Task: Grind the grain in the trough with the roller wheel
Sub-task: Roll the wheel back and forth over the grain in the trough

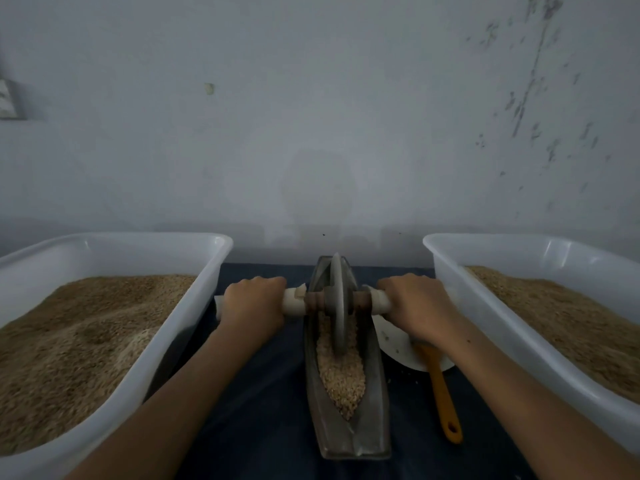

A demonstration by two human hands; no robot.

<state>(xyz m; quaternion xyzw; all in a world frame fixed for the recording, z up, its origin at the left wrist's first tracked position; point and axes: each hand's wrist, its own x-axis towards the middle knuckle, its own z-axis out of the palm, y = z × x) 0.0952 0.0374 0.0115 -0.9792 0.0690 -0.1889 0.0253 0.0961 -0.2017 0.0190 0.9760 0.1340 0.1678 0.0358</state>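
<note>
Gripping hands (254, 301), metal wheel (338, 303), coarse grain (341, 375)

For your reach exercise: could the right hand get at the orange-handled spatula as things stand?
Probably yes, once it lets go: the right hand grips the axle, and the spatula lies just beneath its wrist beside the trough, with nothing covering the handle.

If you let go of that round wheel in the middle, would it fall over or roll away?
The roller wheel is thin and stands on edge, so it would probably tip without both hands holding its axle. The narrow trough should stop it rolling off sideways. It looks like stone or metal, so it is likely heavy for its size.
</note>
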